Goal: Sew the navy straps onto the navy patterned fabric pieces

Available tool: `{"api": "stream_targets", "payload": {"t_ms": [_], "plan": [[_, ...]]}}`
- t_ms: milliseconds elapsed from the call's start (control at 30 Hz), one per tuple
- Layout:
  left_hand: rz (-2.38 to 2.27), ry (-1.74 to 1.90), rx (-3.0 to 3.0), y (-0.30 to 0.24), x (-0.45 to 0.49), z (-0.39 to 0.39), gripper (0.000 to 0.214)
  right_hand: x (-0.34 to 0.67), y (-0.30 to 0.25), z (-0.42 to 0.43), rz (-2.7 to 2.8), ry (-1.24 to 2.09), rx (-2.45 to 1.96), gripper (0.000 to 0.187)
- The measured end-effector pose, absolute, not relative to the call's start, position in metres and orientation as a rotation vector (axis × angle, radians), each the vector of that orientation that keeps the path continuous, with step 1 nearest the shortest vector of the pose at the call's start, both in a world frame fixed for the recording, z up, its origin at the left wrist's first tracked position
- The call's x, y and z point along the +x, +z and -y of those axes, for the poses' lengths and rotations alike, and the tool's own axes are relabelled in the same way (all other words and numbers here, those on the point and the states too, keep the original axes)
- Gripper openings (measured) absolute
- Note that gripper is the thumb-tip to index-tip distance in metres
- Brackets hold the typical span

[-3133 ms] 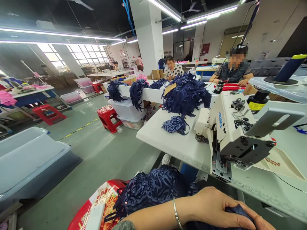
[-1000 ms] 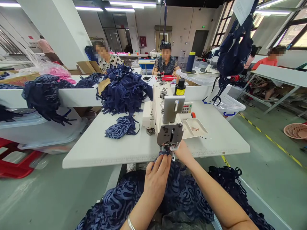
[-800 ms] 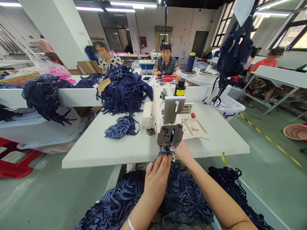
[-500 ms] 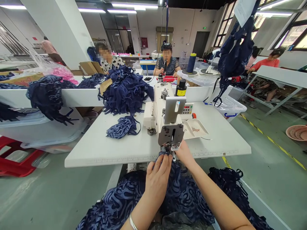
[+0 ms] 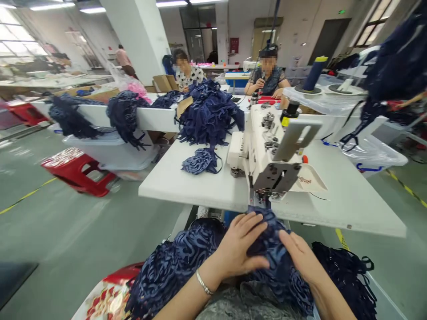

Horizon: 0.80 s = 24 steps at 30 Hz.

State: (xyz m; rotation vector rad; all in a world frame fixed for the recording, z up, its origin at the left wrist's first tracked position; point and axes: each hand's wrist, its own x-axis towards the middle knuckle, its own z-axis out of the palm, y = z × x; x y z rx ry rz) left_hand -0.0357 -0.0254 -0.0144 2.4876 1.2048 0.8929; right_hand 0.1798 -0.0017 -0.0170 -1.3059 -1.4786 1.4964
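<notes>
A navy patterned garment piece runs down from the needle area of a white sewing machine towards my lap. My left hand, with a silver bangle at the wrist, lies on its left side, fingers stretched and thumb apart. Along its right edge rests my right hand, fingers extended, partly blurred. Whether the piece's top end is under the presser foot cannot be made out. More patterned navy pieces are heaped over my lap, and dark straps lie to the right.
On the white table are a single patterned piece, a large navy pile and a small-parts tray. Garments hang at upper right. A red stool stands left. Two people sit across the table.
My view has swung left, so the machine appears farther right. My right hand has drawn back from beside the needle, and my left hand has flattened out; more of the garment piece shows.
</notes>
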Motion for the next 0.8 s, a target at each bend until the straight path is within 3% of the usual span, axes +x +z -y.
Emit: {"api": "stream_targets", "payload": {"t_ms": [67,100,133,267,400,467,567,667,800], "plan": [[-1.184,0.964,2.28,-0.036,-0.039,0.04,0.113,0.191,-0.024,0.013,1.264,1.603,-1.323,0.05],[-1.241,1.021,2.106,-0.047,-0.039,0.046,0.117,0.194,-0.027,0.018,1.197,1.656,-1.322,0.052],[-1.314,1.072,1.908,-0.056,-0.039,0.051,0.111,0.195,-0.031,0.024,1.168,1.71,-1.314,0.054],[-1.535,1.21,1.418,-0.059,-0.057,0.056,0.051,0.176,-0.039,0.037,1.293,1.934,-1.242,0.052],[-1.841,1.3,1.485,-0.015,-0.115,0.074,0.045,0.148,-0.042,0.027,1.445,2.044,-1.101,0.046],[-2.238,1.21,1.651,0.005,-0.148,0.091,0.044,0.142,-0.044,0.015,1.556,1.99,-1.079,0.039],[-2.735,0.595,1.729,0.003,-0.178,0.116,0.054,0.139,-0.053,-0.002,1.771,1.678,-1.157,0.037],[-2.682,-0.151,1.609,-0.036,-0.18,0.137,0.071,0.143,-0.078,-0.014,1.922,1.351,-1.347,0.043],[-2.441,-0.31,1.471,-0.097,-0.162,0.158,0.086,0.163,-0.134,-0.009,2.411,0.924,-1.521,0.047]]}}
